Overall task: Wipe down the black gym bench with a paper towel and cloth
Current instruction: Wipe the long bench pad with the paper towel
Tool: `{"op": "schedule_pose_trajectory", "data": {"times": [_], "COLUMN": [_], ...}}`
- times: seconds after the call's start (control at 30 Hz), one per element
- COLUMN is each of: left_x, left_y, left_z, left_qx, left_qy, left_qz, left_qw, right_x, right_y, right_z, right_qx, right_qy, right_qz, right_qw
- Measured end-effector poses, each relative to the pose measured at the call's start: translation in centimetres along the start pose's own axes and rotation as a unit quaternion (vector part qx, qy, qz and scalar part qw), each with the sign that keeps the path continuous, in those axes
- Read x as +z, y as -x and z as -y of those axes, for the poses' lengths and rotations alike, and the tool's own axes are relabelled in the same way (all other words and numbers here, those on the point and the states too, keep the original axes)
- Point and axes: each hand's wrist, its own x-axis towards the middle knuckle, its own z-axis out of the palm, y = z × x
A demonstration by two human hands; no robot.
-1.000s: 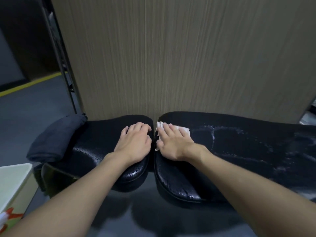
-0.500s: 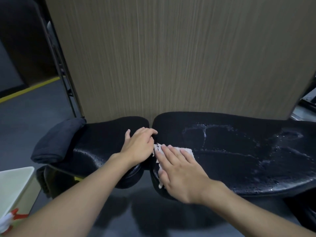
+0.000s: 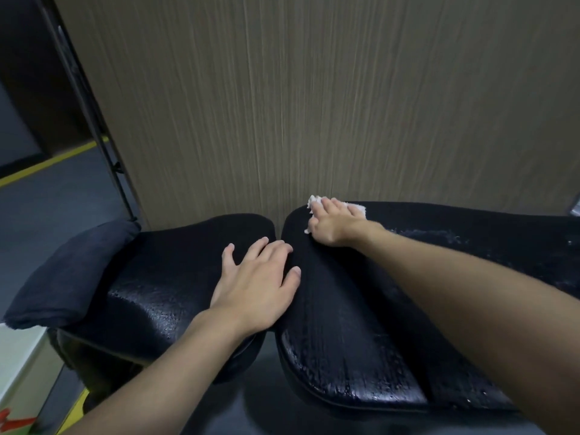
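Observation:
The black gym bench has two pads: a seat pad (image 3: 175,271) on the left and a long back pad (image 3: 361,324) on the right, with a gap between them. My right hand (image 3: 334,222) presses a white paper towel (image 3: 315,200) flat onto the far corner of the long pad, next to the wall. My left hand (image 3: 257,284) rests flat with spread fingers across the gap, fingertips touching the long pad. A dark cloth (image 3: 69,274) lies draped over the seat pad's left end. Wet streaks show on the long pad at the right.
A wood-grain wall panel (image 3: 314,105) stands directly behind the bench. A black metal frame (image 3: 103,146) runs along its left edge. A white box (image 3: 22,372) sits at the lower left. Grey floor with a yellow line (image 3: 47,164) stretches to the left.
My right hand slid the paper towel from the near edge of the long pad to its far corner by the wall. My left hand stayed at the gap, its fingers now reaching onto the long pad.

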Motion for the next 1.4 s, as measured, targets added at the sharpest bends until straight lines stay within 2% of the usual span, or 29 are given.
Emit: {"op": "schedule_pose_trajectory", "data": {"times": [0.13,0.27,0.63,0.83,1.03,1.27,1.4], "left_x": [0.0,-0.1,-0.7,-1.4,-1.0,-0.3,-0.1], "left_y": [-0.2,-0.3,0.2,1.3,0.8,0.3,0.1], "left_z": [-0.1,-0.2,-0.4,-1.2,-1.1,-0.7,-0.6], "left_qx": [-0.003,-0.007,-0.009,0.042,0.045,0.048,0.046], "left_qy": [-0.005,-0.008,0.015,0.044,-0.001,-0.013,-0.017], "left_qz": [0.003,0.014,0.028,0.019,0.047,0.044,0.047], "left_qw": [1.0,1.0,0.999,0.998,0.998,0.998,0.998], "right_x": [-0.4,0.0,1.9,2.1,1.2,-0.1,-0.7], "right_y": [-2.0,0.4,20.6,24.7,18.1,4.1,-0.2], "right_z": [-0.3,0.3,2.1,1.2,0.3,-3.0,-4.3], "right_qx": [0.027,0.022,-0.113,-0.137,-0.087,0.002,0.053], "right_qy": [0.008,0.003,0.025,0.061,0.024,-0.009,-0.003], "right_qz": [0.0,0.001,-0.013,-0.015,0.018,0.009,0.006], "right_qw": [1.0,1.0,0.993,0.989,0.996,1.0,0.999]}}
